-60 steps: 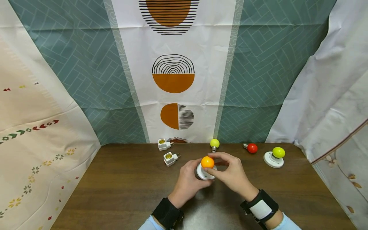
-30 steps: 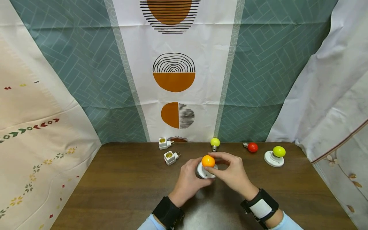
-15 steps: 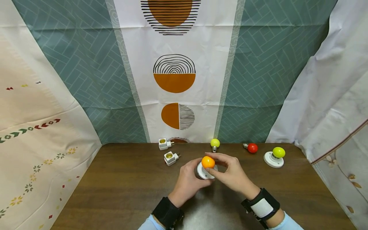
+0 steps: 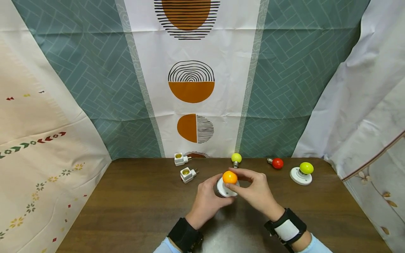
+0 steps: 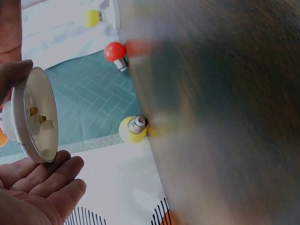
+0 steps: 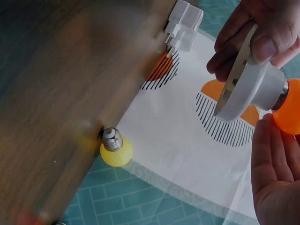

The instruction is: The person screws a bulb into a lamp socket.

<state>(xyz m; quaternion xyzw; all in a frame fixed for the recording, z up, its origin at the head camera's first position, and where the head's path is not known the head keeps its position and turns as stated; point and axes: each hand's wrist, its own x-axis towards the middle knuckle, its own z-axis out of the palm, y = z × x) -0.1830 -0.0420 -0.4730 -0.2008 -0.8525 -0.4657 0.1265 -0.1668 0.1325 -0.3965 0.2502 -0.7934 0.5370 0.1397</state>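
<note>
My left hand (image 4: 209,200) grips a round white lamp holder (image 4: 224,189) by its rim, above the table. In the left wrist view the holder's hollow underside (image 5: 49,140) shows brass terminals, with the thumb and fingers on opposite edges. An orange bulb (image 4: 230,177) sits at the holder's socket, and my right hand (image 4: 256,191) pinches it between thumb and fingers. From the right wrist, a strip of the bulb's metal base shows between the orange globe (image 6: 289,110) and the white socket (image 6: 269,89). How deep the bulb is screwed in is hidden.
Two white plug-in sockets (image 4: 181,159) lie back left on the brown table (image 4: 142,207). A yellow bulb (image 4: 236,157) and a red bulb (image 4: 277,163) lie along the back edge. At right stands another white holder (image 4: 300,177) with a yellow-green bulb (image 4: 306,168). Patterned cloth hangs behind.
Both hands stay in nearly the same place. My right fingertips shifted slightly left around the orange bulb half a second ago and are now back, with the bulb turned a little.
</note>
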